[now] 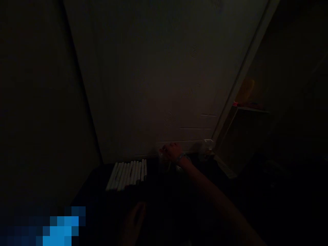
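- A row of white pens or markers (126, 175) lies on the left of a dark surface (164, 201), side by side, roughly parallel, near the foot of a pale panel.
- As far as I can judge, lining up these pens is done; the gloom hides whether more are left to add.
- My right hand (173, 152) reaches to the far edge, right of the row, fingers bent at a clear container (164, 165). I cannot tell whether they grip it or anything in it. A band (180, 158) circles my wrist.
- My left hand (132, 220) is low and near, apart from the row, thumb and fingers slightly parted. It is too dark to tell if it holds anything.
- A second clear container (205, 153) stands to the far right, apart from both hands; its contents are unclear.
- The pale panel (148, 78) rises behind everything, marked with faint lines and a striped patch.
- The room is very dim. Further right, a ledge (252, 109) has a dull orange shape (246, 89) above it.
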The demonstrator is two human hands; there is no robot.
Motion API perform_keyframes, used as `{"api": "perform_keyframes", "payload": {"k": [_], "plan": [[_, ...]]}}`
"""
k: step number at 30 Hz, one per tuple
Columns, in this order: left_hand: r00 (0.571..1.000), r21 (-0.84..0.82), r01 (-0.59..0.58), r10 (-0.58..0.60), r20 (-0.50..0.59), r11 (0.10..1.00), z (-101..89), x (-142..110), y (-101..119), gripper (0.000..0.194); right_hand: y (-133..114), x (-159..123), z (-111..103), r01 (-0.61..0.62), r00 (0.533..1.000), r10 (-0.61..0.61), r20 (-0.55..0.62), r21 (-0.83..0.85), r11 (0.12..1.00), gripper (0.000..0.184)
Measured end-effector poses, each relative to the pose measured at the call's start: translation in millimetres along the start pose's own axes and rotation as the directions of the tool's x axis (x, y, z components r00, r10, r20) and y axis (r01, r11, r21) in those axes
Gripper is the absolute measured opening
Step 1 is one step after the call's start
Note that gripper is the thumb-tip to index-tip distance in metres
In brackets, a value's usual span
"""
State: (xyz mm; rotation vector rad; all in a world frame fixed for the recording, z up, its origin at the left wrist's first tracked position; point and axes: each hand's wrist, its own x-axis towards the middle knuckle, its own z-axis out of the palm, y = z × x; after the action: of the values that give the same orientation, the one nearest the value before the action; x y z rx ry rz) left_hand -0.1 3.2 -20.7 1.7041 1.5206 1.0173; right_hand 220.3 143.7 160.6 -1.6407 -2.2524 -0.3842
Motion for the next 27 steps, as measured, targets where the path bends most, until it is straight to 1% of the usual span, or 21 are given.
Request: {"api": "perform_keyframes", "payload": {"k": [2, 5, 7, 9, 11, 13, 14, 16, 19, 22, 24, 27], "plan": [[1.0, 0.005, -0.007, 0.007, -0.021, 1.0, 0.2, 0, 0, 0.037, -1, -4, -3, -0.013, 0.999, 0.014, -0.05, 0.027, 1.0, 0.031], [1.0, 0.011, -0.019, 0.019, -0.014, 1.0, -0.3, -1, 1, 0.035, -2, -18, -7, -0.048, 0.985, 0.067, -0.162, 0.119, 0.992, 0.024], [1.0, 0.009, -0.014, 0.013, 0.002, 1.0, -0.8, -1, 3, 0.035, -4, -32, -6, -0.089, 0.959, 0.14, -0.246, 0.205, 0.975, 0.022], [1.0, 0.009, 0.001, -0.001, 0.001, 1.0, -0.9, -1, 4, 0.036, -10, -49, -2, -0.131, 0.921, 0.225, -0.317, 0.292, 0.947, 0.021], [1.0, 0.006, -0.002, 0.002, 0.01, 1.0, -0.8, 0, 5, 0.036, -19, -67, 8, -0.156, 0.889, 0.293, -0.352, 0.369, 0.916, 0.021], [1.0, 0.0, -0.008, 0.008, 0.02, 1.0, -0.8, 0, 5, 0.036, -32, -85, 21, -0.17, 0.876, 0.337, -0.345, 0.432, 0.886, 0.021], [1.0, -0.005, -0.008, 0.008, 0.026, 1.0, -1.0, 0, 6, 0.036, -41, -94, 28, -0.176, 0.879, 0.348, -0.325, 0.457, 0.872, 0.022], [0.999, -0.017, -0.012, 0.013, 0.047, 1.0, -1.7, 1, 7, 0.036, -60, -110, 42, -0.184, 0.909, 0.335, -0.248, 0.483, 0.856, 0.023], [0.999, -0.016, -0.004, 0.005, 0.04, 1.0, -3.2, 0, 11, 0.037, -88, -124, 61, -0.178, 0.958, 0.265, -0.113, 0.488, 0.854, 0.026], [1.0, -0.01, -0.005, 0.006, 0.017, 1.0, -4.5, -1, 15, 0.036, -108, -119, 75, -0.124, 0.986, 0.164, -0.038, 0.499, 0.858, 0.038], [1.0, -0.018, -0.016, 0.016, 0.015, 1.0, -5.0, -2, 18, 0.035, -115, -108, 83, -0.119, 0.989, 0.148, -0.022, 0.48, 0.869, 0.046], [1.0, -0.024, -0.02, 0.02, 0.004, 0.999, -5.7, -3, 22, 0.034, -118, -90, 94, -0.111, 0.992, 0.126, -0.005, 0.443, 0.89, 0.054]]}}
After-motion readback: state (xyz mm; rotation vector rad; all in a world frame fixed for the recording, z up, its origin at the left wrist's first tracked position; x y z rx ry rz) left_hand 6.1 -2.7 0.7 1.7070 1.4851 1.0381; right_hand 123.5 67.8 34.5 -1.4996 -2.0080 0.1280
